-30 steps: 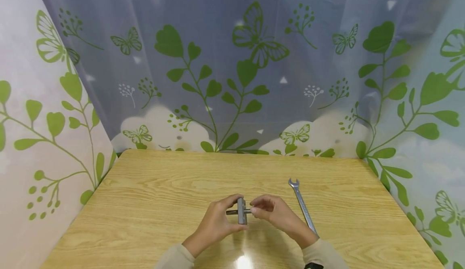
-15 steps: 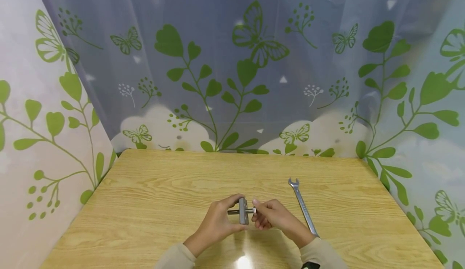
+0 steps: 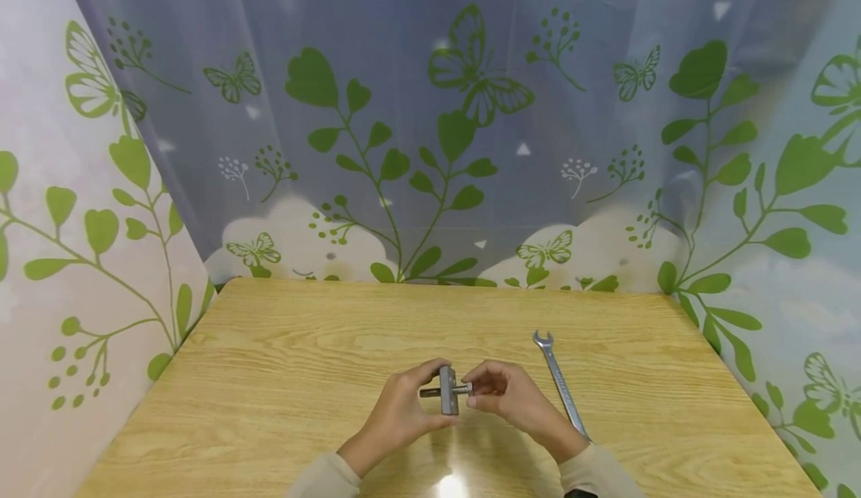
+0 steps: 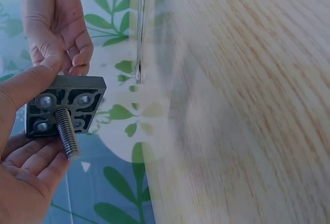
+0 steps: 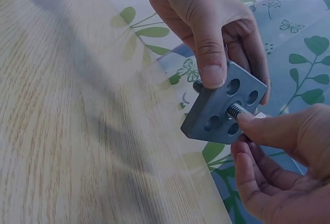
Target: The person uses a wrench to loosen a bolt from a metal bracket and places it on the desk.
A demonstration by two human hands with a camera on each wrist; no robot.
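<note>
My left hand [image 3: 398,408] grips a grey square metal plate [image 3: 447,395] by its edges, thumb on one edge and fingers on the opposite one. Through the plate's centre runs a threaded bolt [image 4: 67,134], and its long end sticks out on the side facing the left palm. On the other side, my right hand [image 3: 518,399] pinches the bolt's head end between thumb and fingers, which mostly cover it. Several round holes surround the bolt on the plate's face [image 5: 220,112] in the right wrist view. Both hands hold the pieces above the table.
An open-ended wrench [image 3: 560,384] lies on the wood-grain table [image 3: 303,341], right of the hands, its lower end beside the right forearm. Curtains printed with leaves and butterflies [image 3: 403,146] enclose the table's back and sides.
The right fingers rolled at the bolt head, the thumb rising and the other fingers curling below half a second ago, then returned to a pinch. The left hand and plate stayed nearly still.
</note>
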